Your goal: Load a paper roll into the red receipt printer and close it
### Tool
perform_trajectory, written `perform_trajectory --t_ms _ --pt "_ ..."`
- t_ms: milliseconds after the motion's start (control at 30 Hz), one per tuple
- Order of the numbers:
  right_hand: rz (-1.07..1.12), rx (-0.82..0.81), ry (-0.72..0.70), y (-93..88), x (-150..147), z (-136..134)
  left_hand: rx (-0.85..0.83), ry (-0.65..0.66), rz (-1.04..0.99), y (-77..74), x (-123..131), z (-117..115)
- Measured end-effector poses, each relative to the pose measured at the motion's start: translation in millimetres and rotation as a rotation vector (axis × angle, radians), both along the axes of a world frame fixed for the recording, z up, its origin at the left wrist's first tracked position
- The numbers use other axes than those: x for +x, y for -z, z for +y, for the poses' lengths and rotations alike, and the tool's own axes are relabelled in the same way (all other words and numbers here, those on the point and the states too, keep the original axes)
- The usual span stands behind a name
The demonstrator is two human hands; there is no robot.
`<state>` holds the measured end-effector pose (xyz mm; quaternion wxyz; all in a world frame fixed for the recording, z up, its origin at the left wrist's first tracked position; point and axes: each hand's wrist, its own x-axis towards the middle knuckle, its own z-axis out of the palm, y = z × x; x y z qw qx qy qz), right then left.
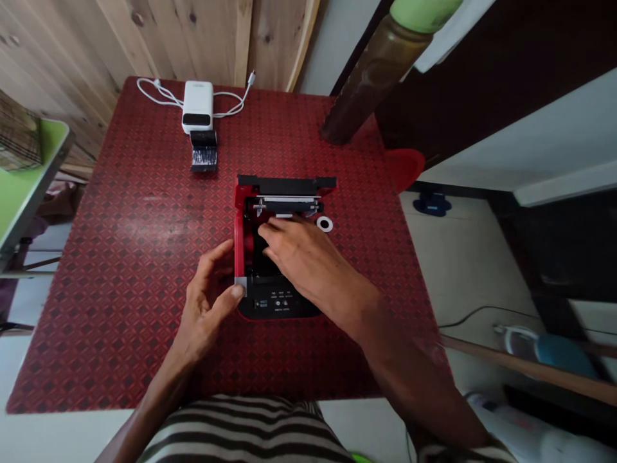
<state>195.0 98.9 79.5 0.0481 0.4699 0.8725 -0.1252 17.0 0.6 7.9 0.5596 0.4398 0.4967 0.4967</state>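
A red and black label printer (279,292) stands on the table with its lid raised, its roller and metal bar showing at the back. Against its left side rests my left hand (205,302), thumb on the front corner and fingers apart. My right hand (301,251) reaches down into the printer's open bay, palm down with bent fingers. Its fingertips are partly hidden, so whatever they hold inside cannot be made out. Just right of the printer's back part lies a small white ring with a dark centre (324,224), perhaps the end of a roll.
The red patterned table (120,276) carries a white power bank (197,103) with a white cable, and a black strip with white marks (204,154) before it. A tall brown bottle (371,77) with a green lid stands at the back right. A green surface (29,180) is at left.
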Motion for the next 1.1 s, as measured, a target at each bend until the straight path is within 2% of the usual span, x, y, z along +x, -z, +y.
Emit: perform_trajectory --t_ms 233,433,700,800,867,933,1000,1100 --pt "-0.083 0.045 -0.006 -1.9 -15 5 -0.015 0.0 -0.034 -0.1 2 1" --pt "-0.064 0.106 0.006 -2.3 -6 -1 -0.008 0.0 -0.014 -2.1 2 1" --pt "0.063 0.259 0.048 0.9 2 -17 0.01 -0.002 0.007 3.1 0 0" --pt "0.163 0.328 0.037 -6.0 9 -26 0.013 -0.001 0.0 4.3 -1 -1" --pt "0.321 0.365 0.062 -13.3 22 -37 0.006 -0.001 -0.013 4.7 -1 -1" --pt "0.532 0.392 0.165 -17.6 43 -49 -0.011 0.0 -0.024 5.3 -1 -1" --pt "0.734 0.432 0.372 -13.0 68 -62 -0.016 -0.004 -0.028 6.7 0 -2" --pt "1.001 0.409 0.747 15.1 100 -77 0.004 -0.01 -0.017 9.5 -1 -2"
